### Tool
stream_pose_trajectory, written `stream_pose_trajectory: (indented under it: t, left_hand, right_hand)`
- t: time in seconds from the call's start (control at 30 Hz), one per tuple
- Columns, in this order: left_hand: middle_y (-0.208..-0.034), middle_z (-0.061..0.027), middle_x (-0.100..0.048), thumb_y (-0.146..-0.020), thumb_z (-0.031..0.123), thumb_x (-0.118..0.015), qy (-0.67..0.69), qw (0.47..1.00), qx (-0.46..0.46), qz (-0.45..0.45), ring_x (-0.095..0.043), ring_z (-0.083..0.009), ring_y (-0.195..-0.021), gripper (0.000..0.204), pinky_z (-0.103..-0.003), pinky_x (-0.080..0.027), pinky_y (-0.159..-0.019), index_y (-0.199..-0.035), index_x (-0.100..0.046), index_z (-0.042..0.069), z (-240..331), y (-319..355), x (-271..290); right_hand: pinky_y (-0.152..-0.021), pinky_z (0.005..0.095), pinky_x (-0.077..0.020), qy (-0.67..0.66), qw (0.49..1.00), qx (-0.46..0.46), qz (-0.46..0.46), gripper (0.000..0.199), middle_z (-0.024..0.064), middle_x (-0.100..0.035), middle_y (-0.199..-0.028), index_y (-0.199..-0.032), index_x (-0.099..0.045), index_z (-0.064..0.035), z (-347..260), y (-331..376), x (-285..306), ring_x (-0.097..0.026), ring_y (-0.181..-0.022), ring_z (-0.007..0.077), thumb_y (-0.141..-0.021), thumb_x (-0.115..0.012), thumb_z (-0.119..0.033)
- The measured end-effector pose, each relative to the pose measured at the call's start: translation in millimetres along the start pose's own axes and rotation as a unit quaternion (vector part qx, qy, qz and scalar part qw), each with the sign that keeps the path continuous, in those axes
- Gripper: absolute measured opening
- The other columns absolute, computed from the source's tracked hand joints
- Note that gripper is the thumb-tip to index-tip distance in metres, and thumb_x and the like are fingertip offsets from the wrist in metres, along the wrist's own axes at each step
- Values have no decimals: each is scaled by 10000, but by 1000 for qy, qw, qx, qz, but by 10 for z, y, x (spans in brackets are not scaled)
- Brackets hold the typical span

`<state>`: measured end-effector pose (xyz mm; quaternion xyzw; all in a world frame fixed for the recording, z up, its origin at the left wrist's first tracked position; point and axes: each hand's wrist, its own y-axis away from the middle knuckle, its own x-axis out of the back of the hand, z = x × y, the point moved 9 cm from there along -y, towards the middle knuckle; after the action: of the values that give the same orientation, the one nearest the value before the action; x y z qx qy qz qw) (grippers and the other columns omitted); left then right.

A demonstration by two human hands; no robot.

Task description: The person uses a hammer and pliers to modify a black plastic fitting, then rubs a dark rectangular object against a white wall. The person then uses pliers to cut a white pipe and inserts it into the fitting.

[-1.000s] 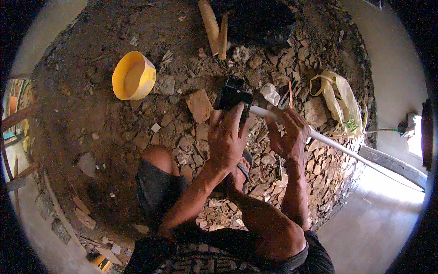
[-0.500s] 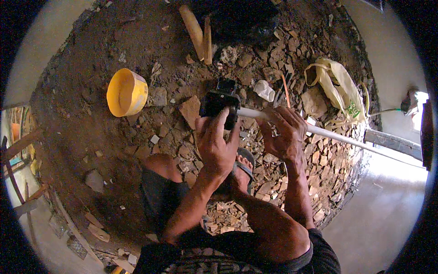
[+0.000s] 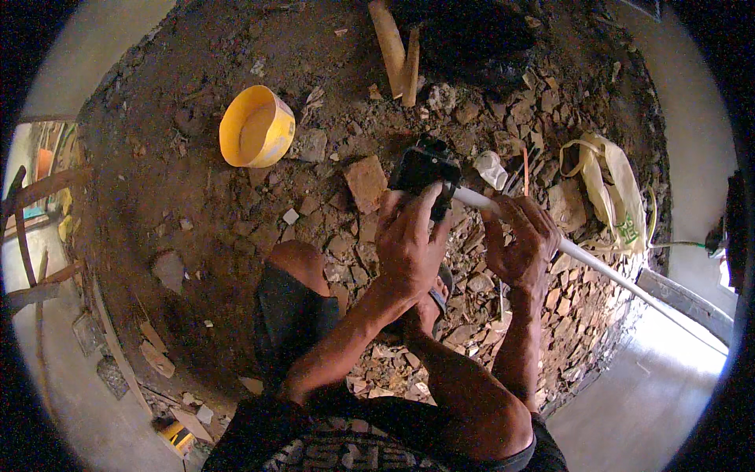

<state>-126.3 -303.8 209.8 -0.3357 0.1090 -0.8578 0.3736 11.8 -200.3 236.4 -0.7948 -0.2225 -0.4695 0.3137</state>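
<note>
My left hand is closed on a black boxy device whose exact kind I cannot make out. Its fingers reach up over the near side of it, and the fingertips are partly hidden. From the right side of the device runs a long white pipe, sloping down toward the far right of the view. My right hand wraps round this pipe a short way from the device.
Broken tile pieces and rubble cover the ground. A yellow tub lies to the left, a cream bag to the right. Bamboo pieces and a black plastic bag are at the far side; a white cup lies beyond the pipe.
The view has swung, so the ground things sit farther right in it. The pipe slopes more steeply. Both hands keep their hold on the device and the pipe.
</note>
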Motion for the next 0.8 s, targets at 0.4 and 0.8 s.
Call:
stream_pose_trajectory:
  t: [0.4, 0.8]
  left_hand:
    - [-961, -95, -696, -753, 77, -806, 0, 999, 44, -6, -593, -315, -877, 424, -404, -477, -815, -1146, -647, 62, -45, 19, -55]
    - [-956, -99, -695, -753, 55, -797, -22, 999, 25, -37, -599, -330, -905, 405, -417, -477, -829, -1133, -655, 46, 50, -51, -15]
  right_hand:
    - [-750, 411, -539, -3, 1000, -9, 6, 251, 122, -708, -1022, -978, -717, -85, 49, 6, 78, -689, -871, 320, -761, -765, -201]
    - [-650, 393, -495, -15, 997, 35, 64, 201, 113, -682, -838, -907, -702, -40, -49, -22, 174, -651, -726, 314, -750, -782, -137]
